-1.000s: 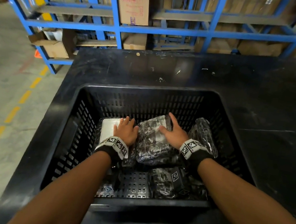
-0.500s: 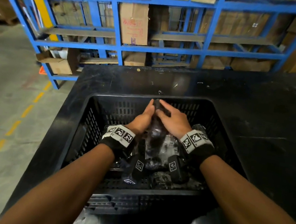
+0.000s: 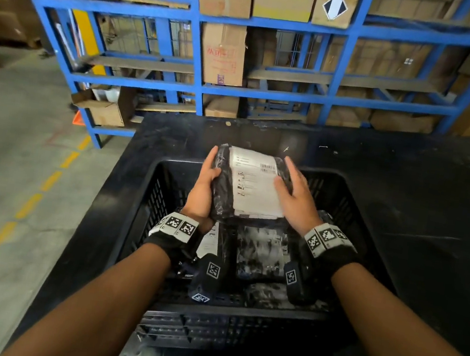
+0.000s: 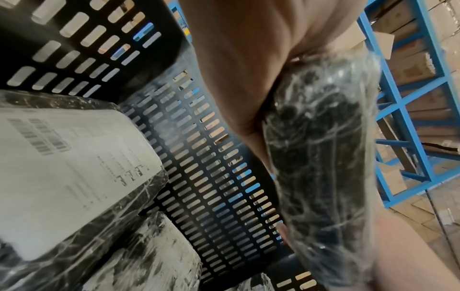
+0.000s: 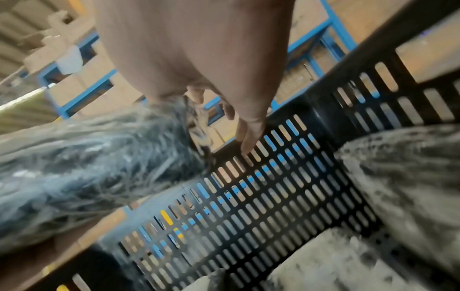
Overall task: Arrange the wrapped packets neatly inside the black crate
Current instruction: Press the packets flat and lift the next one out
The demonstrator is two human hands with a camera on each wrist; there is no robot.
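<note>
**A:** Where is the held packet (image 3: pixel 252 188) lying in relation to the two hands?

**B:** It is sitting directly between them, raised above the far half of the black crate (image 3: pixel 356 203). The left hand (image 3: pixel 202 194) is gripping its left edge, thumb over the top face and fingers wrapped behind. The right hand (image 3: pixel 296 198) is clasping the right edge, fingers spread along the side and thumb lying on the white label (image 3: pixel 252 185).

**A:** Which way is its long axis running?

**B:** Away from the person, from the wrists toward the fingertips, with the label face tilting up toward the head camera. Neither hand is nearer; the packet is being shared evenly.

**A:** And the other packets?

**B:** They are lying below and behind the hands, on the crate floor: a labelled packet (image 4: pixel 74 167) under the left wrist, a clear-wrapped packet (image 3: pixel 262 251) under the gap between the wrists, and another packet (image 5: pixel 403 177) beside the right wrist.

**A:** What is the coming move depending on?

**B:** Probably on lowering the held packet straight down past the far wall (image 5: pixel 273 196), keeping that axis parallel to the neighbours. The slot beneath the fingertips appears open, though the packet is hiding most of it.
</note>
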